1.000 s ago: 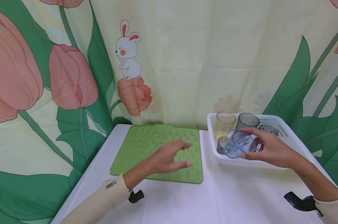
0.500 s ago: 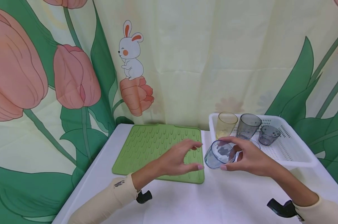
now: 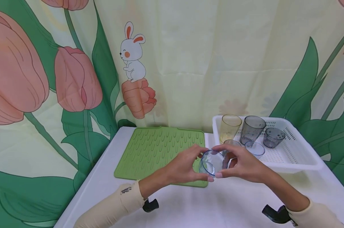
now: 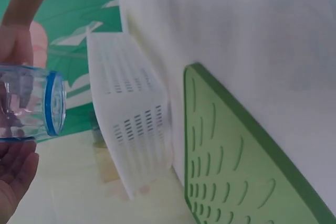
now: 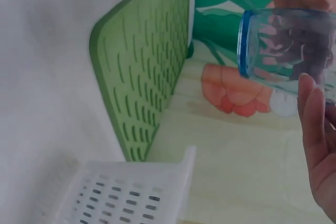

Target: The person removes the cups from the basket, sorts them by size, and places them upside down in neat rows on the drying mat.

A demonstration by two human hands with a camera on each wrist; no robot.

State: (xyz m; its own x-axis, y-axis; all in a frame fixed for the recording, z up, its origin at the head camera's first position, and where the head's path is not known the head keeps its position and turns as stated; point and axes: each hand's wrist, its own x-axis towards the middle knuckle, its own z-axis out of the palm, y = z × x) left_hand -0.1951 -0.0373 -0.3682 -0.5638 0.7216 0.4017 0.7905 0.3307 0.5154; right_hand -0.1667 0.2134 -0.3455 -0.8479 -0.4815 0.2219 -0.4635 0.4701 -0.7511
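Observation:
In the head view, a clear bluish drinking glass [image 3: 213,162] is held above the white table, in front of the basket and mat. My right hand [image 3: 243,163] grips it from the right with thumb and fingers. My left hand [image 3: 186,164] holds its left side, index finger and thumb curved round it. In the left wrist view, the blue-edged end of the glass [image 4: 55,103] faces the table. Fingers of a hand [image 5: 315,129] rest against the glass [image 5: 286,48] in the right wrist view. Part of the glass is hidden by the hands.
A green ribbed mat [image 3: 157,152] lies on the table [image 3: 183,209] at left. At right stands a white perforated basket [image 3: 300,155] with several glasses, among them a yellowish glass [image 3: 228,128], a tall grey glass [image 3: 252,129] and a short grey glass [image 3: 273,138]. A printed curtain hangs behind.
My right hand has lifted the bluish glass out of the basket and carried it left. My left hand has moved right to meet it and now holds it too.

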